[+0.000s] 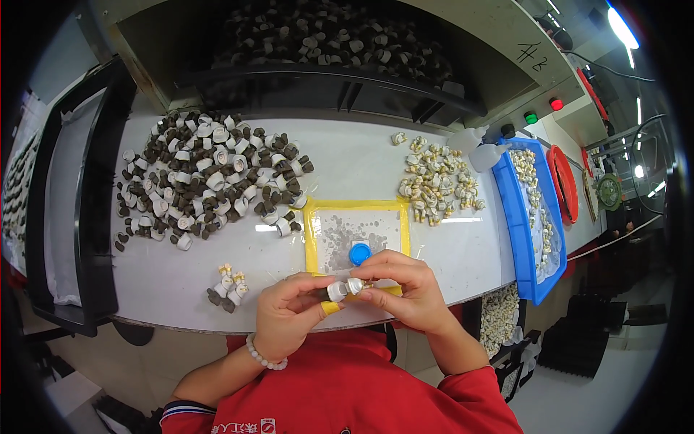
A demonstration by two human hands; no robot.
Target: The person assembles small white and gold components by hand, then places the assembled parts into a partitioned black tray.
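My left hand [288, 312] and my right hand [405, 286] meet at the table's near edge, both pinching a small white and dark cylindrical part [341, 289] between their fingertips. A yellow cot covers one left fingertip. Just beyond them a blue cap [360, 253] lies inside a square marked with yellow tape [311, 231]. A large heap of white and dark brown parts [210, 181] spreads to the far left. A smaller heap of cream fittings [437, 181] lies to the far right. Three or so finished pieces [228, 286] stand left of my left hand.
A blue tray [517, 217] holding cream fittings sits at the right edge, with two white squeeze bottles [481, 148] beside it. A dark hopper full of parts [325, 43] stands behind the table. A black frame [94, 202] borders the left side.
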